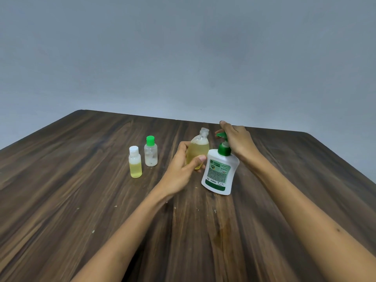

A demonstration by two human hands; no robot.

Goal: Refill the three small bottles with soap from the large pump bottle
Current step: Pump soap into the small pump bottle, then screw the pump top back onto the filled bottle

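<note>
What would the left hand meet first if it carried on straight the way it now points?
Nothing new: the left hand already grips the uncapped small bottle. Just beyond that stands the large pump bottle, though depth is hard to judge.

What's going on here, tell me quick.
A person's left hand holds an open small bottle, already mostly full of yellow soap, beside the large pump bottle. The right hand rests on the pump head. Two capped small bottles stand on the table to the left.
</note>
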